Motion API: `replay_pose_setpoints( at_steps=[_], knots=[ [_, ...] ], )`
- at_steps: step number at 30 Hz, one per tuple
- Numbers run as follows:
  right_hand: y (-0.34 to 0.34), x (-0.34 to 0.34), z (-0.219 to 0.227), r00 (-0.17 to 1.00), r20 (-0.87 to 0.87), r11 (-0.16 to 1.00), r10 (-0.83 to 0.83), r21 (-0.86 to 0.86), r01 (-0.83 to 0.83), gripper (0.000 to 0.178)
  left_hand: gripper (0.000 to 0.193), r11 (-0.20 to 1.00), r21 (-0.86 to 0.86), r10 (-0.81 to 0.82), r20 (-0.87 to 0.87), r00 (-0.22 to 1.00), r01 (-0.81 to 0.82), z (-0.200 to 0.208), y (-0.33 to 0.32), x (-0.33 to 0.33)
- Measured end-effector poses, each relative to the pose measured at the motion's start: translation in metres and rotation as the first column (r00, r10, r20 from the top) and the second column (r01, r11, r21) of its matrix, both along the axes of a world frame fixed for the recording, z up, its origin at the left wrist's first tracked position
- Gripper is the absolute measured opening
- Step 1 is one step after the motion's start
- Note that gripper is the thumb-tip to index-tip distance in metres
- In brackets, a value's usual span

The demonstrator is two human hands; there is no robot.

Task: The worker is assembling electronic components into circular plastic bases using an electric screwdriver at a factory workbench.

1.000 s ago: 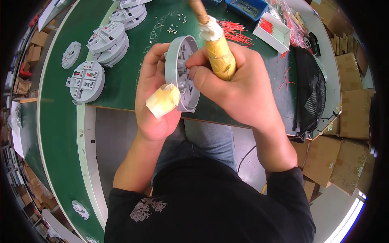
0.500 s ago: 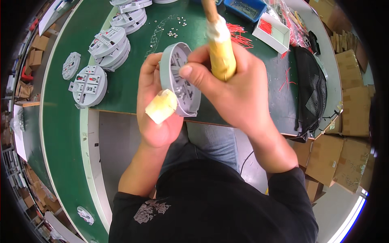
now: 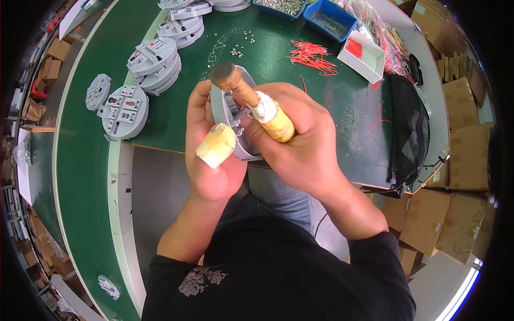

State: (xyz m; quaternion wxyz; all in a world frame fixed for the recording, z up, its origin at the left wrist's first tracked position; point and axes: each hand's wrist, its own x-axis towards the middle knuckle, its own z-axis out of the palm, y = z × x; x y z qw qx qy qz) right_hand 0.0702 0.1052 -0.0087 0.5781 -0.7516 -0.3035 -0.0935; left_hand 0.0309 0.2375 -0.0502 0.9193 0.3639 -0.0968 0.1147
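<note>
My left hand (image 3: 211, 174) grips a grey round plastic housing (image 3: 220, 109) by its rim, tilted with its open inner side towards the right. A yellow sleeve or wrap (image 3: 216, 145) covers the left thumb. In my right hand (image 3: 308, 144) is a tool with a yellow-wrapped handle (image 3: 278, 127), white wrapping and a brown end that points up and left over the housing. The tool's other end is hidden by the hand. My right thumb and fingertips reach inside the housing; whether they also pinch a small part there cannot be seen.
Stacked grey round housings (image 3: 152, 59) stand at the left, with another (image 3: 126, 112) nearer me. Small metal parts (image 3: 235, 52) and red wires (image 3: 313, 56) lie on the green table. Behind are blue bins (image 3: 329, 21) and a white box (image 3: 369, 61); a black mesh bag (image 3: 411, 134) lies right.
My right hand has moved down and left, closer into the housing. The tool's brown end has swung left across the housing. My left hand keeps its hold.
</note>
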Motion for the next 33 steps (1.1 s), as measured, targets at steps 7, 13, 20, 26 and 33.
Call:
replay_pose_setpoints(
  at_steps=[7,13,20,26,33],
  knots=[
    [0.001,-0.002,-0.001,1.000,-0.026,1.000,-0.018,0.009,0.018,0.019,0.068,0.998,-0.023,-0.063,0.049,0.997,0.064,-0.004,0.004,0.002],
    [-0.010,0.006,0.012,0.883,-0.464,0.987,0.076,0.161,0.000,0.013,0.073,0.987,0.111,-0.124,0.069,0.990,0.115,-0.004,0.014,0.007],
    [-0.011,0.011,0.005,0.929,-0.369,0.997,0.002,0.067,0.025,0.014,0.074,0.985,0.148,-0.100,0.044,0.994,0.092,-0.002,0.013,0.012],
    [-0.005,-0.002,0.003,0.959,-0.244,0.989,-0.140,0.008,0.146,0.016,0.075,0.995,0.098,-0.015,0.074,0.997,0.008,-0.003,0.002,0.006],
    [-0.007,0.000,0.003,0.991,0.029,0.988,-0.129,-0.077,0.131,0.017,0.076,0.996,0.087,0.027,0.025,0.999,-0.029,0.001,-0.002,0.001]
  ],
)
